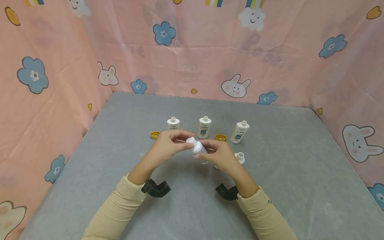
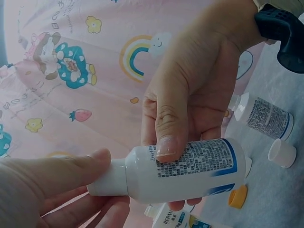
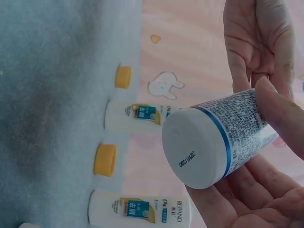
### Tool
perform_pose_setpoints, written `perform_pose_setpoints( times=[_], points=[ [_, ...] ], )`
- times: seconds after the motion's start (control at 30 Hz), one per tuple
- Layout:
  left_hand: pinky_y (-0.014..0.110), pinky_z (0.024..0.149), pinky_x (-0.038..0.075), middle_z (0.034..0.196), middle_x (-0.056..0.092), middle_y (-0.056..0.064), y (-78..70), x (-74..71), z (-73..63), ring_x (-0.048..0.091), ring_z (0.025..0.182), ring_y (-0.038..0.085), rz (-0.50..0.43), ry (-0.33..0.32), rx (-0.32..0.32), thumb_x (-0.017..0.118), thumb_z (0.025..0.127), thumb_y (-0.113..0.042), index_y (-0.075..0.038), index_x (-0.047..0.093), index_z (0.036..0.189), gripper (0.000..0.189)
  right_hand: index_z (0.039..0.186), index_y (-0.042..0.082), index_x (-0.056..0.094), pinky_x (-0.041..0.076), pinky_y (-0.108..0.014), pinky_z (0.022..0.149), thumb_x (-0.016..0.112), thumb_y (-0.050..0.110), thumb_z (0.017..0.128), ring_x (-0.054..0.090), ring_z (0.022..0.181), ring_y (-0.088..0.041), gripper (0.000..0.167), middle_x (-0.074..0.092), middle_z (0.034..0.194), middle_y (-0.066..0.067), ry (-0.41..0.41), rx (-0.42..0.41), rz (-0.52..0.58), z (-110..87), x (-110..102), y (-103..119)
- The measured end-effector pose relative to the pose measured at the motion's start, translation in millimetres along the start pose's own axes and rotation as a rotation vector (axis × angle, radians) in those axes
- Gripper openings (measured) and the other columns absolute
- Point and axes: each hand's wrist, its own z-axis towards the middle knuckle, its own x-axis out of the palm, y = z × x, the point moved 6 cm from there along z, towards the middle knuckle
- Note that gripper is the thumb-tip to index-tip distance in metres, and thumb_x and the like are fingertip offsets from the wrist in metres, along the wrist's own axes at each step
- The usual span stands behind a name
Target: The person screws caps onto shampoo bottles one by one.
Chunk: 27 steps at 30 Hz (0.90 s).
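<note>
Above the grey table, between both hands, a small white bottle [image 1: 199,149] with a fine-print label and blue band is held tilted. My left hand [image 1: 171,142] pinches its white cap [image 2: 108,178] between thumb and fingers; the cap sits on the bottle's top. Around the bottle's body curls my right hand [image 1: 220,154], thumb [image 2: 168,147] across the label. The bottle's base, with a printed number, faces the right wrist view. Behind the right hand, partly hidden, another white bottle [image 1: 240,157] shows its uncapped neck.
Three uncapped white bottles stand farther back: left [image 1: 173,123], middle [image 1: 204,127] and right [image 1: 239,132]. Two yellow caps [image 1: 155,135] lie among them. A loose white cap [image 2: 283,153] rests on the table. Pink patterned cloth [image 1: 192,60] walls the back and sides.
</note>
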Motion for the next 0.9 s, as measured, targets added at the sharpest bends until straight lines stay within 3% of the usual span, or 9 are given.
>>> perform_pose_setpoints(
  times=[0.3, 0.6, 0.9],
  points=[
    [0.031, 0.086, 0.056, 0.112, 0.071, 0.005, 1.6, -1.8, 0.4, 0.066, 0.105, 0.017, -0.055, -0.017, -0.025, 0.08, 0.085, -0.02, -0.012, 0.072, 0.113, 0.03, 0.125, 0.001, 0.067, 0.06, -0.034, 0.089, 0.08, 0.014, 0.083, 0.068, 0.113, -0.028, 0.045, 0.068, 0.125, -0.015, 0.02, 0.008, 0.045, 0.9, 3.2, -1.2],
    [0.034, 0.087, 0.058, 0.117, 0.071, 0.008, 3.0, -0.6, 0.7, 0.071, 0.102, 0.018, -0.068, 0.02, -0.01, 0.078, 0.086, -0.017, -0.009, 0.072, 0.117, 0.032, 0.127, -0.003, 0.064, 0.058, -0.033, 0.092, 0.077, 0.008, 0.085, 0.065, 0.118, -0.031, 0.045, 0.066, 0.128, -0.019, 0.058, -0.03, 0.083, 1.8, 6.8, -1.5],
    [0.034, 0.088, 0.059, 0.115, 0.072, 0.007, 5.9, -1.4, 2.4, 0.072, 0.101, 0.018, -0.042, -0.003, -0.041, 0.079, 0.085, -0.017, -0.01, 0.073, 0.116, 0.032, 0.128, -0.003, 0.063, 0.048, -0.041, 0.108, 0.077, 0.006, 0.085, 0.059, 0.127, -0.032, 0.046, 0.065, 0.131, -0.019, 0.046, -0.052, 0.076, 2.9, 6.7, -1.6]
  ],
)
